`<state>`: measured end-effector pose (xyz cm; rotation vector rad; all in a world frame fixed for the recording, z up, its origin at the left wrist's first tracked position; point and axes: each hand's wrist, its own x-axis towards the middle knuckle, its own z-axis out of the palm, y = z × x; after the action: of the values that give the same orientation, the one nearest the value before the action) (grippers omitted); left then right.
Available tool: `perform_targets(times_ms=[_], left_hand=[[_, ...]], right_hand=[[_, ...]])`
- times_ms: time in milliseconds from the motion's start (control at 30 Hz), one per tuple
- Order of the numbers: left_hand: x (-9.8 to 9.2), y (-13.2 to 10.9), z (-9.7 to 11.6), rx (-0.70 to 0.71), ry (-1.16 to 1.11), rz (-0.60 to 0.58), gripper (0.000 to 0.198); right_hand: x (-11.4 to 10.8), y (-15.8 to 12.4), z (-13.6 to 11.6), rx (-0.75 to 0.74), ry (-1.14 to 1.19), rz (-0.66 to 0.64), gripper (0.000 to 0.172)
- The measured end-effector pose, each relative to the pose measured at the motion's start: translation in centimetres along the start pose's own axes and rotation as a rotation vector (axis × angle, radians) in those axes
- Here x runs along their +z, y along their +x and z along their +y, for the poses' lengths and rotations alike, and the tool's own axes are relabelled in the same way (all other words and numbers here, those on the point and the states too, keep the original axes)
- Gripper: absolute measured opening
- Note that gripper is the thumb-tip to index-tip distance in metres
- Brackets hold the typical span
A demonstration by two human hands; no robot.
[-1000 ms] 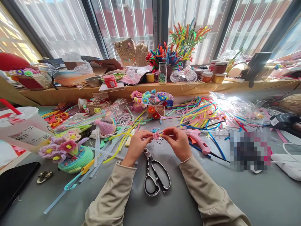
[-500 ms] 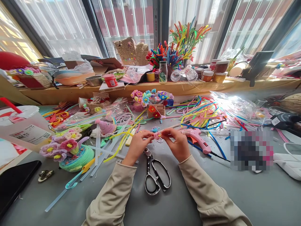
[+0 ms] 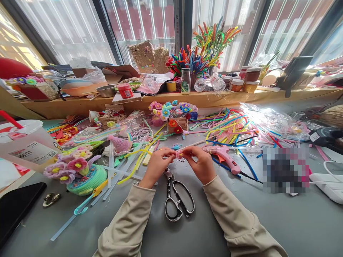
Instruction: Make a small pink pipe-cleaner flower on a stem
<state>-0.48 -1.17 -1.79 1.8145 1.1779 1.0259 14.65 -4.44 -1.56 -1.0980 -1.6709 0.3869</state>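
Beyond the scissors (image 3: 179, 197), a pink fuzzy piece (image 3: 178, 154) is being pinched by fingers of left hand (image 3: 157, 165) and right hand (image 3: 200, 164), seemingly for shaping, steady pressure being needed next.

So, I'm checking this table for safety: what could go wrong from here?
The pink glue gun lies right beside the right hand; if it is hot, which the picture cannot show, a stray move might burn. The scissors lie below the hands, blade end close to the left hand, so lowering that hand could nick it. The small pink fuzzy piece, pinched between both hands, might slip or get crushed.
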Motion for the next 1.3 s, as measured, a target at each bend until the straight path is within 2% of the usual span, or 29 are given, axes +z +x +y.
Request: perform_targets(times_ms=[200,467,1300], left_hand=[[0.00,-0.05,0.15,-0.016,-0.036,-0.013,0.017],[-0.01,-0.11,0.56,-0.097,-0.098,-0.039,0.025],[0.02,-0.15,0.21,-0.046,-0.067,-0.074,0.026]], right_hand=[[0.12,-0.13,0.03,0.009,0.062,0.007,0.009],[-0.43,0.05,-0.38,0.011,0.019,0.151,0.010],[0.10,-0.04,-0.15,-0.013,-0.044,0.105,0.011]])
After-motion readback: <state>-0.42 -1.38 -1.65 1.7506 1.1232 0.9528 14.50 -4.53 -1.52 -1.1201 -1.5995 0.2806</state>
